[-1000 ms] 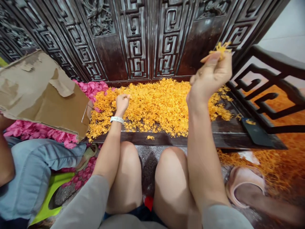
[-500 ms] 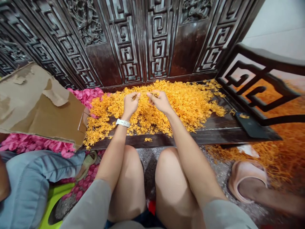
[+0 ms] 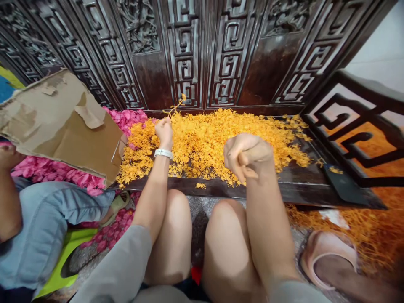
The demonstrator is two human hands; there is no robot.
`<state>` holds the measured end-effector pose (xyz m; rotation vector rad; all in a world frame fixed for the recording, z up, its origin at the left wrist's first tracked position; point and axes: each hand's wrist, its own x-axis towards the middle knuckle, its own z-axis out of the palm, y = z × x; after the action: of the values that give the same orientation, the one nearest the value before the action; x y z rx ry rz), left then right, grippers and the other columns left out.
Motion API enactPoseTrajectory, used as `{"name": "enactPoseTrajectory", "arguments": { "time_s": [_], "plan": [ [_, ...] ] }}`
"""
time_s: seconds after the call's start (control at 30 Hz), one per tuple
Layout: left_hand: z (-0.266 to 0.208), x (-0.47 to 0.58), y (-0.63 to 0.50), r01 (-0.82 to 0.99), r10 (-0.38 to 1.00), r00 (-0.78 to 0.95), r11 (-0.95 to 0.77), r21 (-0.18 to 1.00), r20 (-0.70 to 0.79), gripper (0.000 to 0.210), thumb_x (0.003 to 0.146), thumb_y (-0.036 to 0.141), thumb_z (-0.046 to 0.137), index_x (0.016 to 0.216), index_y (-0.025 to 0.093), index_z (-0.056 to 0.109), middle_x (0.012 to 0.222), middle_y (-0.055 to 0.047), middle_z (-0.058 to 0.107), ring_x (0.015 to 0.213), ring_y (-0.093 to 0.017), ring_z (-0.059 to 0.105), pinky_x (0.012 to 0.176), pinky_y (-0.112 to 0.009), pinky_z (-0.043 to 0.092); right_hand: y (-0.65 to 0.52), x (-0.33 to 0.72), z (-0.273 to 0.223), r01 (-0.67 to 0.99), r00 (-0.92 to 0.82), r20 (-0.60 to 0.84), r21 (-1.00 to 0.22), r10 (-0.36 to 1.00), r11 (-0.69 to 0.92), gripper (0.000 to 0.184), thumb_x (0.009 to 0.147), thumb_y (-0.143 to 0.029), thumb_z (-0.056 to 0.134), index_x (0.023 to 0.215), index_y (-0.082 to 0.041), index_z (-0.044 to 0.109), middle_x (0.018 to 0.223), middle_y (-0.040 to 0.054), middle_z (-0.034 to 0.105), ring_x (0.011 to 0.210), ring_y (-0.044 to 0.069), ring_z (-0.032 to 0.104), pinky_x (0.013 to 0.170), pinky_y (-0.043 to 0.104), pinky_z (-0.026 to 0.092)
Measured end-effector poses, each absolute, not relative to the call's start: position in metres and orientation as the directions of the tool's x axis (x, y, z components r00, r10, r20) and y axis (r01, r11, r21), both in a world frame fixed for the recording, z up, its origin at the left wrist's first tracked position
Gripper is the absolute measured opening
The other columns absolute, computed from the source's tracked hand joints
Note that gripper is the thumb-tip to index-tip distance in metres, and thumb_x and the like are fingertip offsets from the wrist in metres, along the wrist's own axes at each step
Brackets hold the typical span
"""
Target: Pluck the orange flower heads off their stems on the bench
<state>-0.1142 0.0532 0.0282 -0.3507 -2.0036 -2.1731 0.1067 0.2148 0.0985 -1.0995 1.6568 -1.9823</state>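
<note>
My left hand (image 3: 164, 134), with a white watch on its wrist, is closed in a pinch over the left part of a pile of small yellow-orange artificial flower pieces (image 3: 202, 143). From its fingers a thin yellow-orange sprig (image 3: 175, 107) sticks up and to the right, with a curled tip. To the right, nearer to me and above the front of the pile, my right hand (image 3: 249, 155) is turned back with its fingers curled in. Whatever lies inside those fingers, if anything, is hidden.
The pile lies on a dark wooden bench (image 3: 284, 179) with a carved back (image 3: 202, 50). At left are a cardboard box (image 3: 63, 126), pink petals (image 3: 57, 170) and a person in jeans (image 3: 44, 214). A dark phone (image 3: 345, 183) lies at right; orange strands (image 3: 372, 235) cover the floor.
My hands were close together over the pile, a thin piece between them. Now they are apart: the right has swung right and toward me, while the left keeps the sprig. The view has shifted slightly.
</note>
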Motion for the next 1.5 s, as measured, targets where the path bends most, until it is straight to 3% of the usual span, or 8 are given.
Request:
{"name": "enactPoseTrajectory", "arguments": {
  "time_s": [0.17, 0.27, 0.4, 0.57, 0.93, 1.07, 1.2, 1.5],
  "plan": [
    [0.030, -0.111, 0.051, 0.337, 0.144, -0.924, -0.127, 0.933, 0.354, 0.039, 0.103, 0.028, 0.063, 0.065, 0.022, 0.055, 0.059, 0.002, 0.045, 0.056, -0.014, 0.040, 0.057, -0.031, 0.030, 0.221, 0.085, 0.081, -0.134, -0.934, 0.185, -0.974, 0.306, 0.180, 0.088, 0.094, -0.069, 0.072, 0.160, -0.016, 0.048, 0.114, 0.0189, 0.072, 0.102, 0.030, 0.073, 0.080, 0.042, 0.063],
    [0.038, -0.094, 0.064, 0.435, 0.242, -0.861, -0.105, 0.894, 0.448, 0.028, 0.101, 0.032, 0.069, 0.074, 0.022, 0.070, 0.062, 0.000, 0.056, 0.060, -0.016, 0.051, 0.064, -0.032, 0.040, 0.216, 0.064, 0.062, 0.262, -0.659, 0.191, -0.848, 0.727, 0.460, 0.107, 0.089, -0.055, 0.078, 0.171, -0.010, 0.026, 0.157, 0.0317, 0.047, 0.148, 0.046, 0.047, 0.111, 0.064, 0.051],
    [0.040, -0.072, 0.075, 0.539, 0.367, -0.762, -0.095, 0.837, 0.533, 0.024, 0.098, 0.033, 0.071, 0.079, 0.021, 0.076, 0.077, -0.004, 0.074, 0.074, -0.019, 0.064, 0.078, -0.035, 0.048, 0.207, 0.054, 0.048, 0.177, -0.849, 0.133, -0.840, 0.511, 0.512, 0.071, 0.095, -0.053, 0.067, 0.156, -0.018, 0.054, 0.156, 0.0227, 0.054, 0.142, 0.041, 0.055, 0.111, 0.059, 0.052],
    [0.037, -0.070, 0.071, 0.649, 0.515, -0.634, -0.053, 0.759, 0.577, 0.023, 0.096, 0.026, 0.068, 0.075, 0.021, 0.076, 0.074, -0.002, 0.073, 0.072, -0.020, 0.062, 0.073, -0.034, 0.043, 0.196, 0.051, 0.049, 0.015, -0.884, 0.258, -0.817, 0.389, 0.576, 0.052, 0.102, -0.068, 0.057, 0.087, -0.019, 0.069, 0.085, 0.0076, 0.070, 0.082, 0.021, 0.064, 0.084, 0.037, 0.050],
    [0.021, -0.116, 0.048, 0.368, 0.109, -0.926, 0.050, 0.929, 0.361, 0.039, 0.092, 0.016, 0.065, 0.057, 0.020, 0.049, 0.058, 0.002, 0.046, 0.062, -0.015, 0.042, 0.063, -0.029, 0.030, 0.157, 0.091, 0.125, -0.313, -0.870, 0.287, -0.950, -0.402, -0.001, 0.062, 0.103, -0.050, 0.062, 0.050, -0.019, 0.057, 0.048, 0.0010, 0.051, 0.050, 0.011, 0.050, 0.062, 0.031, 0.045],
    [0.016, -0.124, 0.037, 0.161, 0.146, -0.972, -0.144, 0.976, 0.182, 0.049, 0.100, 0.023, 0.060, 0.058, 0.021, 0.036, 0.057, 0.004, 0.031, 0.055, -0.013, 0.028, 0.057, -0.029, 0.021, 0.166, 0.091, 0.122, -0.397, -0.917, 0.381, -0.899, 0.116, -0.187, 0.039, 0.093, -0.058, 0.076, 0.081, -0.022, 0.068, 0.063, -0.0011, 0.055, 0.061, 0.012, 0.056, 0.063, 0.028, 0.050],
    [0.027, -0.114, 0.041, 0.197, 0.281, -0.924, -0.228, 0.954, 0.258, 0.043, 0.101, 0.032, 0.065, 0.061, 0.021, 0.052, 0.058, 0.001, 0.045, 0.055, -0.013, 0.037, 0.056, -0.028, 0.028, 0.188, 0.064, 0.082, -0.130, -0.815, -0.040, -0.960, 0.579, -0.250, 0.058, 0.068, -0.038, 0.098, 0.114, -0.026, 0.065, 0.082, -0.0026, 0.061, 0.060, 0.008, 0.047, 0.052, 0.021, 0.037],
    [0.027, -0.090, 0.060, 0.518, 0.527, -0.710, -0.058, 0.853, 0.467, 0.033, 0.094, 0.037, 0.070, 0.066, 0.020, 0.073, 0.068, -0.003, 0.070, 0.069, -0.020, 0.062, 0.072, -0.033, 0.044, 0.172, 0.045, 0.058, -0.054, -0.946, 0.167, -0.926, 0.278, 0.375, 0.059, 0.100, -0.067, 0.063, 0.067, -0.021, 0.047, 0.061, -0.0030, 0.044, 0.058, 0.010, 0.037, 0.058, 0.029, 0.030]
  ]
}}
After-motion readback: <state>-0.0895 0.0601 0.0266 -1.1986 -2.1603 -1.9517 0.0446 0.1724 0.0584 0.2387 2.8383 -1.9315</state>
